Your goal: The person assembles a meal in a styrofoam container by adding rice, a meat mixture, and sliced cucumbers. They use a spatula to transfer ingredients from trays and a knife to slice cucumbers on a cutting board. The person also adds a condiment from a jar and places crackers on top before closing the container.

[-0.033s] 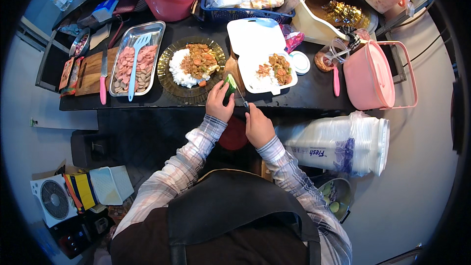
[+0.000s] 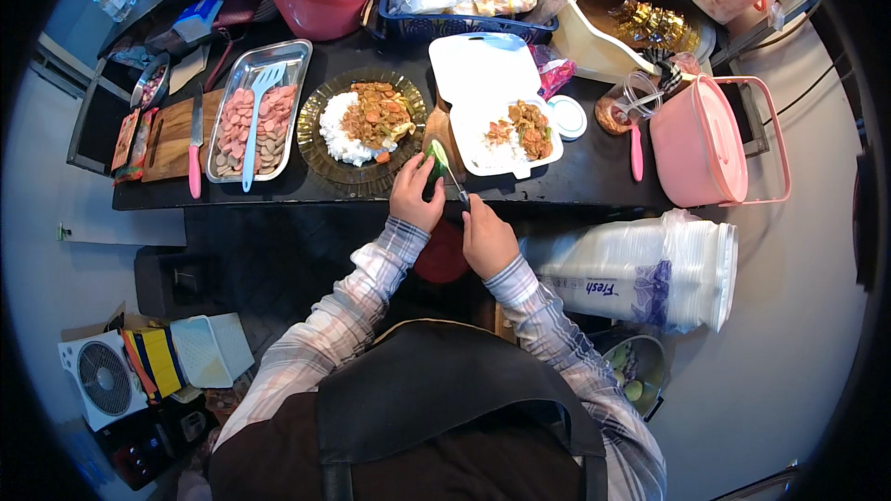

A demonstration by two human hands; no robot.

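Observation:
Near the front edge of the black table, my left hand [image 2: 415, 197] is closed around a piece of cucumber [image 2: 438, 157], its pale cut face showing at the top. My right hand [image 2: 489, 239] grips the dark handle of a small knife [image 2: 457, 181], whose blade lies along the cucumber's right side. Beneath the cucumber, part of a brown wooden board [image 2: 439, 124] shows. Just left of it stands an amber glass plate [image 2: 314, 141] with white rice and a saucy stew. To the right, an open white foam box [image 2: 478, 74] holds rice and stew too.
Farther left sit a metal tray [image 2: 303, 60] of sliced sausage with a blue slotted spatula [image 2: 255, 121], and a pink-handled knife [image 2: 196, 144] on a chopping board [image 2: 165, 134]. A pink lidded bucket [image 2: 701, 148] stands right. Wrapped foam boxes [image 2: 603, 269] lie below the table edge.
The knife blade has shifted very slightly against the cucumber, and my right hand has moved a touch left. Everything else looks the same.

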